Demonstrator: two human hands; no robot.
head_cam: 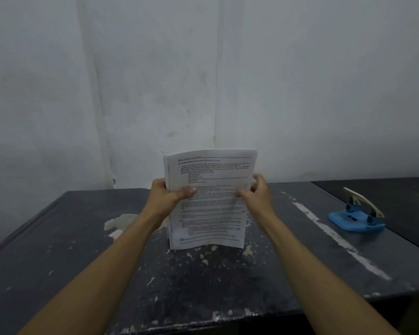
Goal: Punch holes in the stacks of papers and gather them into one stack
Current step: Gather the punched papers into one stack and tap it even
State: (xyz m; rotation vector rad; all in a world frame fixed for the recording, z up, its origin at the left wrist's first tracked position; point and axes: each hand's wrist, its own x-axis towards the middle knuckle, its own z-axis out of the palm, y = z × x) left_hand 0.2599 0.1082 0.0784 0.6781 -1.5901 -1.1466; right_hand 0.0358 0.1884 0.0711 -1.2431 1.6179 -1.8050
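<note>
I've got the stack of papers (209,199) stood upright on its bottom edge, right in the middle of the table (58,238), printed side facing me. My left hand (167,193) is clamped on the left edge, thumb across the front; my right hand (257,192) pinches the right edge, fingers curled behind. Feels like I'm squaring the sheets up, either ready for punching or as the gathered pile, I can't say which. The hole punch (357,215) sits well off to my right, so next I'd need even edges, then carry the stack over there
</note>
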